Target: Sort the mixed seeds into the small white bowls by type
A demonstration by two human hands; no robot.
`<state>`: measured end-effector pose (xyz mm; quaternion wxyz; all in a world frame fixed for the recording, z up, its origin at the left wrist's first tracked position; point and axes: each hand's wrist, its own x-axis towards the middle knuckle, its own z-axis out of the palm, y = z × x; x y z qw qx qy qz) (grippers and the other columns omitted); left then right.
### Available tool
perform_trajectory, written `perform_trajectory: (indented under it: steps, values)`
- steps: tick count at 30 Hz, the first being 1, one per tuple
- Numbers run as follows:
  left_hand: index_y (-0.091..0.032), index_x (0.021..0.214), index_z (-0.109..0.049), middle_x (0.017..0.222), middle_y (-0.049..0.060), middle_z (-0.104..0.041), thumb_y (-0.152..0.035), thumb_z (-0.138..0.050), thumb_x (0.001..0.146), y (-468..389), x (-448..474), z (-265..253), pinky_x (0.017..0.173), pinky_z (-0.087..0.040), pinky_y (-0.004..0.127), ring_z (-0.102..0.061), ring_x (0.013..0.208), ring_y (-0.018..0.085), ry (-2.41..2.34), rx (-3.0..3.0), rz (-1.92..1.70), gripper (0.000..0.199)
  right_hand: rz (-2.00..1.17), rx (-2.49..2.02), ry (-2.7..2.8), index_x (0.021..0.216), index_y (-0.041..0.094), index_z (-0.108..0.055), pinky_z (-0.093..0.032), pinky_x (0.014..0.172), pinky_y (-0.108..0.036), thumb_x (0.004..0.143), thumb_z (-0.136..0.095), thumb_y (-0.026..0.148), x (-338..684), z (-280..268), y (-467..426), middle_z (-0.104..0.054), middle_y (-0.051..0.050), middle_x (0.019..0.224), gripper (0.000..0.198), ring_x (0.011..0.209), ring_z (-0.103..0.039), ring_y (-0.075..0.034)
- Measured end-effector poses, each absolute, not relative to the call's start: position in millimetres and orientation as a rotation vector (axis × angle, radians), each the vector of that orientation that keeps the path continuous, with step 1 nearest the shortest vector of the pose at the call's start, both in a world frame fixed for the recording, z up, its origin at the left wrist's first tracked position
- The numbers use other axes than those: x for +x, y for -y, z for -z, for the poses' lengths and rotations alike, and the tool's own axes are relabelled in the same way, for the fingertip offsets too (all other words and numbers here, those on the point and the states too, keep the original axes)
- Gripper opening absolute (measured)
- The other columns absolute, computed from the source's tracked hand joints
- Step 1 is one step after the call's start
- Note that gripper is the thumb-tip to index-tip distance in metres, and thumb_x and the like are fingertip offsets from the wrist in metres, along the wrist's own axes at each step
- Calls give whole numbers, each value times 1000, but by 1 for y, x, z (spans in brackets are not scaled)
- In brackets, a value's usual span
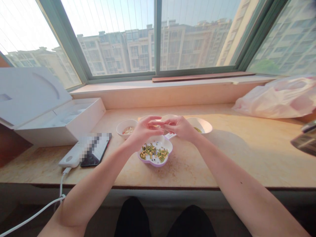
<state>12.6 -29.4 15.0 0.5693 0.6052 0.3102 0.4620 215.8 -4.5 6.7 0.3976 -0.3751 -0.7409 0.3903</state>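
My left hand [146, 129] hovers over a lobed white bowl with a lilac rim [148, 162], its fingers stretched out and apart. Facing it, my right hand [182, 127] has its fingertips pinched together at the left fingertips; anything between them is too small to make out. Mixed beans [149, 149] in green, yellow and black lie in the lobed bowl. Behind the hands stand more white bowls. The left one [119, 129] holds pale and reddish bits, and the right one [206, 126] holds green beans. The bowls in the middle are mostly hidden by my hands.
An open white box [66, 123] stands at the left. Before it lie a white power bank [70, 158] with a cable [39, 214] and a phone [95, 154]. A plastic bag [278, 98] rests at the right, near a dark shiny object [306, 140]. Windows rise behind the counter [247, 158].
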Motion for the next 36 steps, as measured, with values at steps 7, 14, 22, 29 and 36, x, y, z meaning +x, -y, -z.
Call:
perform_trajectory:
  steps: [7,14,22,29,36]
  values:
    - [-19,124,-67,132,13,-71,-11,-87,70,29,8,-20,100,-53,39,-71,107,21,-688,1196,-1017,58,-822,-1090,1731,70,16,-69,-38,53,-28,95,-54,60,212,-4,-1,-55,-1,54,53,50,-49,-12]
    - [-17,119,-70,128,12,-72,-8,-84,74,28,7,-21,104,-54,34,-72,103,17,-695,1113,-1021,48,-654,-1199,1565,127,20,-71,-42,51,-28,89,-57,28,216,-3,-6,-71,-10,114,41,58,-53,-12]
    - [-23,118,-70,116,6,-76,-16,-79,81,27,14,-8,91,-61,36,-75,94,19,-912,1639,-1427,38,-1271,-1001,1662,86,15,-74,-34,46,-23,87,-69,56,211,-3,2,-67,-6,80,41,56,-48,-9]
    - [-27,120,-72,120,6,-75,-22,-74,89,32,16,-4,99,-59,40,-74,106,23,-923,1980,-1435,31,-1551,-782,1715,80,17,-73,-29,49,-23,79,-80,56,214,-5,5,-55,1,69,40,59,-42,-9]
    - [-30,134,-66,132,5,-71,-20,-69,92,30,14,-3,110,-53,43,-69,119,25,-889,2058,-1304,42,-1504,-779,1675,97,18,-79,-25,50,-25,77,-82,54,208,-2,4,-39,7,57,41,55,-32,-9]
